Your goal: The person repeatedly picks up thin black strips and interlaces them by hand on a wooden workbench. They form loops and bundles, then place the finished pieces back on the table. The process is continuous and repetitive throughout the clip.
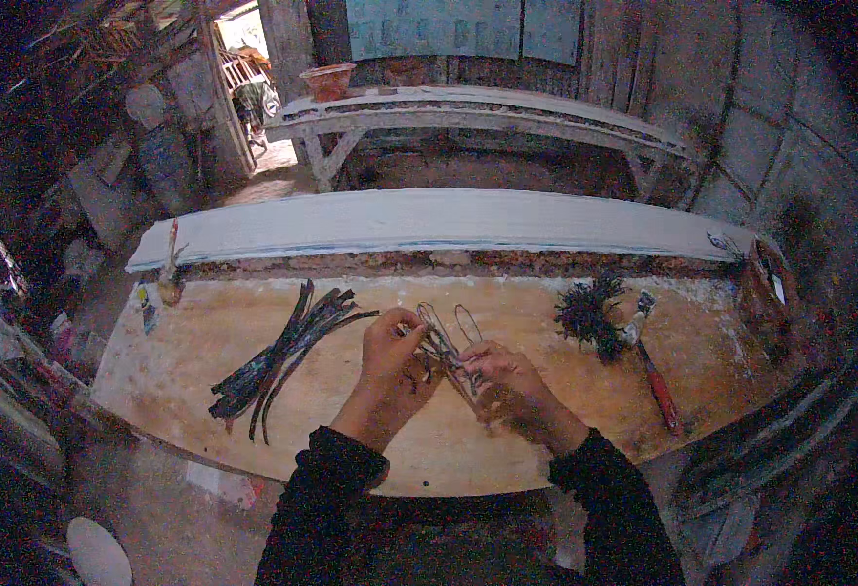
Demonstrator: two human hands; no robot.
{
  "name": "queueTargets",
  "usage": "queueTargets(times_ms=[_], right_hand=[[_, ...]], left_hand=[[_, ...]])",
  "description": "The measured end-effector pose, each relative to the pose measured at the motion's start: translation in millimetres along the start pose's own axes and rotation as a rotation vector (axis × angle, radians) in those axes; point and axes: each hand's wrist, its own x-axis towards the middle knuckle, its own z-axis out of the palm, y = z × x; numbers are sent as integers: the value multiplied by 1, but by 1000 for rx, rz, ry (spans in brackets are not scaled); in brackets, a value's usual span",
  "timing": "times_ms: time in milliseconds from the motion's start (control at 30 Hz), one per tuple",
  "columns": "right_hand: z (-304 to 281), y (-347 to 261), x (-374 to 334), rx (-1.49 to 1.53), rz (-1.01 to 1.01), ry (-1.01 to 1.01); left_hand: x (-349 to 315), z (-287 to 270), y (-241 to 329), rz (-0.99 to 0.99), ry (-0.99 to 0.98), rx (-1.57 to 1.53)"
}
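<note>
Both hands are close together above the middle of the wooden board. My left hand [390,350] is closed, thumb and fingertips pinched on thin dark strips [427,363]. My right hand [502,376] is closed just beside it, around the lower part of a thin looped thing [464,322] that resembles wire or scissor handles; its exact kind is unclear. Two narrow loops of it stick out beyond the fingers. A bundle of long black strips [287,347] lies left of my left hand. To the right of my right hand sits a heap of short black cut pieces [592,313].
A red-handled brush [658,386] rests on the board [488,469] at right. Behind runs a long white plank [429,220]. Another brush [170,264] leans at its left end. Farther back stands a bench [468,119] with an orange-brown bowl [327,82].
</note>
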Motion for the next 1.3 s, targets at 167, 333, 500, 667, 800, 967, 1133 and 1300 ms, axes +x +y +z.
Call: queueTargets(times_ms=[167,333,500,667,800,967,1133,1300], right_hand=[[-29,29,19,-223,-233,-63],[-22,8,10,-154,-188,70],[-27,11,19,-263,-431,269],[-40,33,43,-581,-339,509],[-78,56,66,-1002,-719,686],[-42,33,50,-516,-334,567],[-30,13,28,-311,-194,478],[-13,5,10,-341,-168,58]], left_hand=[[-26,27,28,-124,-75,-69],[1,5,-34,17,-209,-8],[-21,22,-12,-285,-424,-191],[-36,25,-22,-103,-580,105],[-32,35,-19,58,-742,361],[-16,16,-17,133,-460,428],[0,11,-8,235,-118,456],[-18,25,37,-31,77,96]])
